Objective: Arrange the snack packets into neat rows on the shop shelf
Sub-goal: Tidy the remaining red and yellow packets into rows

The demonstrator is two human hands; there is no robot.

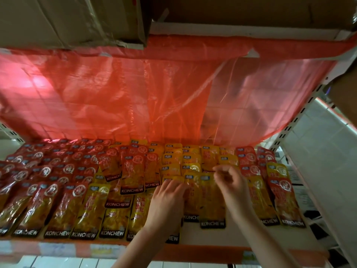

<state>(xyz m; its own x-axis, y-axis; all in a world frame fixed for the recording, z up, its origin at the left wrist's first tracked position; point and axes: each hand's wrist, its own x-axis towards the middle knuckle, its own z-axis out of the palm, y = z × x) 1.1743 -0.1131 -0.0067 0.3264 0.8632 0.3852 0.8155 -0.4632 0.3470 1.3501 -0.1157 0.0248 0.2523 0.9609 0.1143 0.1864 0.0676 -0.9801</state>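
A shop: a white metal display shelf (228, 241) with price labels (56, 249) along its orange front edge carries many identical snack packets (85, 207) (all branded KONCHEW), with cardboard stock boxes (73, 20) stored above.

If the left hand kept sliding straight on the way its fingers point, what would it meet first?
Probably the yellow packets stacked just beyond the left hand, whose fingers already rest on one; depth is hard to judge.
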